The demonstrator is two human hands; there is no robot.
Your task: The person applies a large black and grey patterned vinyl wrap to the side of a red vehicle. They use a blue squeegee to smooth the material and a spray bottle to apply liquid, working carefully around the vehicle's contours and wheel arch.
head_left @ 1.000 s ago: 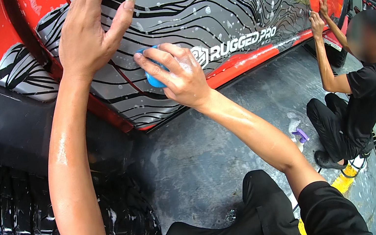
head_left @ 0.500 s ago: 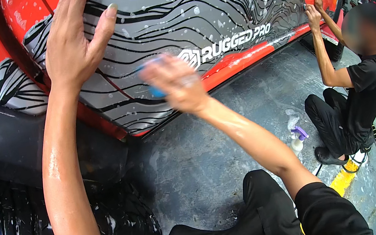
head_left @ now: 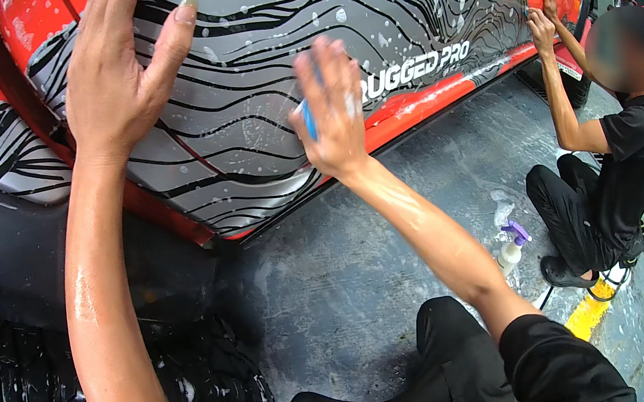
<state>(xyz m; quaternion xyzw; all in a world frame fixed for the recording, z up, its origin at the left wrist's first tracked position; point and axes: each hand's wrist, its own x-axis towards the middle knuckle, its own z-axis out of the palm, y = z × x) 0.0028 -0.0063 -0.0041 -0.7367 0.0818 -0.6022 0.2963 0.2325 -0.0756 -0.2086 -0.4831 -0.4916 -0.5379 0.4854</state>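
Observation:
A grey door panel with black wavy line graphics, on a red vehicle, is spotted with pale wet drops and foam. My left hand lies against its upper left part, fingers stretched and thumb apart, holding nothing; its fingertips run past the top of the view. My right hand is laid over a blue pad against the lower middle of the panel, beside the white lettering. Only the pad's edge shows past the palm and between the fingers, so its exact kind is hidden.
Below left are a dark wheel arch and a wet, foamy black tyre. A spray bottle with a purple trigger stands on the wet grey floor. At right a co-worker in black crouches, both hands at the vehicle's side.
My right hand has moved right along the panel with the blue pad, its fingers now pointing more upward. My left hand has stayed in about the same place on the panel.

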